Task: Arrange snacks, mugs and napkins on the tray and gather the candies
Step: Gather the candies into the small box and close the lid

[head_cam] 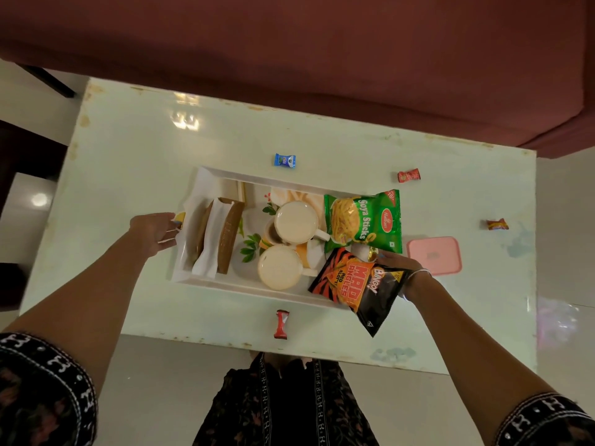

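the tray (225,280) sits in the middle of the counter (128,149), with free surface on all sides. my left hand (154,231) grips its left edge. my right hand (397,263) holds the black packet (357,286), which hangs over the tray's near right corner. the green packet (363,220) covers the far right corner. candies lie apart: blue (285,160), red (281,324), two more (408,175) (497,224). the pink lid (434,255) lies right.

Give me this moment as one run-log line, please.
left hand: on tray edge | right hand: holds black snack bag | candies left on table
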{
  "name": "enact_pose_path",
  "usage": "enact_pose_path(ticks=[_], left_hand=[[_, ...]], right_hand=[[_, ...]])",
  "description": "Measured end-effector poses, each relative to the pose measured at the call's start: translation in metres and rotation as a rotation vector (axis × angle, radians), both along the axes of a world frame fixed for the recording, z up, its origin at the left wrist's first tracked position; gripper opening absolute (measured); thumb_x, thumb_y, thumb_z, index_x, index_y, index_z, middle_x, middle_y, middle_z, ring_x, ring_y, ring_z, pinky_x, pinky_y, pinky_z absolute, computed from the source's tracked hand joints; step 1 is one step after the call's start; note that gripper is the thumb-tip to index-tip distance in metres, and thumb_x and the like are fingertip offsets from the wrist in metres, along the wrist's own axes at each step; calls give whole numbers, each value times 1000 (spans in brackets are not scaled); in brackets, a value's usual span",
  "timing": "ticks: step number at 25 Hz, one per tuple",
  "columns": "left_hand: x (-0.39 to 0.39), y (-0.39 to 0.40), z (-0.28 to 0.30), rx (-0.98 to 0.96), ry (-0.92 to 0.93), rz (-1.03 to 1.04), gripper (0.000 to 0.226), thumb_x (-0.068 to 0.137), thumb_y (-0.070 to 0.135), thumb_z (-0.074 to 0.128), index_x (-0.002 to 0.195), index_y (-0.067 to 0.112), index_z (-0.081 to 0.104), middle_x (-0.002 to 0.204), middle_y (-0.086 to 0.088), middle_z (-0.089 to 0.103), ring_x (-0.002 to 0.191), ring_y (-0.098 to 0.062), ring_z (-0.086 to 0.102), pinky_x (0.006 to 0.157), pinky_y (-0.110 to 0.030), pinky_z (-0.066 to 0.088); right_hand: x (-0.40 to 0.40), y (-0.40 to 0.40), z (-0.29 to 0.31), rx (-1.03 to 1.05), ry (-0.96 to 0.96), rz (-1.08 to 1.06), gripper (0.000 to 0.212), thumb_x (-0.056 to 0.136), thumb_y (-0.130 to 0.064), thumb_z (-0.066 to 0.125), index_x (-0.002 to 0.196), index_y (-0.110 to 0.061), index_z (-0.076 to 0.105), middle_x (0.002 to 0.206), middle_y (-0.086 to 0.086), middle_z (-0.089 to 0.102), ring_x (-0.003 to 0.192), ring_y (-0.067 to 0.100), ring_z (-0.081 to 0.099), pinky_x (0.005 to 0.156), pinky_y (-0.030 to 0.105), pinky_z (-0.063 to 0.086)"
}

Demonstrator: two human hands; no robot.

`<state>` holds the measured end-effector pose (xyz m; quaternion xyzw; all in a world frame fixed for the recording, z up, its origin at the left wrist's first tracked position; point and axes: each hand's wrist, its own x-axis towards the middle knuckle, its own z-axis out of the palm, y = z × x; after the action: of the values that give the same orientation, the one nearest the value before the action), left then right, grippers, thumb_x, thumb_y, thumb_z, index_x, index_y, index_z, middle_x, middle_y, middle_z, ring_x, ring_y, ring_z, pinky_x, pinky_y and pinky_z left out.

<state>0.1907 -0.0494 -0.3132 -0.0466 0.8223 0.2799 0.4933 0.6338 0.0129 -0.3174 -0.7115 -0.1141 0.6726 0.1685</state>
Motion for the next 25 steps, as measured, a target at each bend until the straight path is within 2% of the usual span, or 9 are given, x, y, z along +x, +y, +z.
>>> enact_pose_path(ticks=[3, 6, 8, 11, 13, 15, 18, 21, 25], left_hand=[[8, -3, 21, -23, 98, -74, 21, 91, 6, 39, 84, 3, 59, 77, -14, 60, 70, -28, 54, 62, -29, 40], [35, -8, 48, -39, 534, -244, 35, 84, 5, 49, 117, 0, 57, 121, -20, 59, 110, -36, 56, 92, -36, 45], [68, -9, 73, 130, 606, -257, 38, 82, 5, 52, 120, 2, 55, 125, -17, 58, 115, -33, 54, 94, -30, 40], [126, -13, 107, 325, 518, -236, 31, 81, 8, 55, 112, 8, 59, 118, -11, 63, 107, -26, 58, 89, -25, 40], [171, -27, 120, 387, 419, -320, 26, 81, 4, 55, 106, 8, 61, 111, -10, 65, 101, -23, 59, 88, -31, 45], [218, -50, 121, 405, 215, -379, 23, 81, 0, 57, 101, 10, 62, 107, -11, 66, 99, -23, 60, 89, -39, 50], [290, -84, 113, 361, -60, -433, 20, 80, -3, 59, 88, 15, 64, 99, -11, 67, 87, -22, 61, 83, -40, 51], [353, -107, 99, 279, -222, -396, 17, 87, 7, 54, 83, 20, 63, 94, -6, 69, 73, -16, 65, 64, -24, 50], [419, -108, 78, 228, -299, -334, 16, 91, 10, 50, 84, 18, 63, 93, -9, 68, 65, -14, 62, 51, -15, 44]], right_hand=[[13, 4, 19, -64, -55, -24, 11, 85, 7, 56, 92, -2, 59, 65, 12, 68, 58, 25, 65, 65, 36, 53], [35, 4, 45, -56, -129, -97, 16, 90, 6, 47, 80, -4, 53, 48, 9, 64, 43, 20, 63, 56, 33, 56], [50, 1, 68, -18, -191, -110, 16, 90, 5, 47, 79, -4, 54, 60, 13, 62, 52, 23, 61, 55, 31, 58], [63, -7, 90, 79, -288, -40, 7, 88, 1, 52, 89, 1, 59, 70, 13, 56, 64, 25, 58, 44, 28, 56], [67, -14, 94, 107, -289, 13, 14, 90, 1, 50, 99, 0, 61, 87, 15, 60, 85, 34, 61, 57, 36, 56], [68, -19, 90, 94, -280, 77, 26, 89, 0, 52, 115, -4, 54, 121, 16, 54, 111, 39, 54, 65, 41, 52], [68, -23, 75, 88, -297, 59, 64, 79, -5, 68, 134, -12, 36, 140, 21, 37, 114, 38, 46, 75, 50, 53], [65, -20, 57, 88, -412, 212, 81, 75, -16, 74, 140, -21, 26, 141, 20, 25, 124, 43, 37, 90, 57, 49], [65, -4, 43, 86, -487, 348, 97, 72, -20, 76, 144, -37, 14, 151, 21, -5, 124, 51, 36, 87, 56, 51]])
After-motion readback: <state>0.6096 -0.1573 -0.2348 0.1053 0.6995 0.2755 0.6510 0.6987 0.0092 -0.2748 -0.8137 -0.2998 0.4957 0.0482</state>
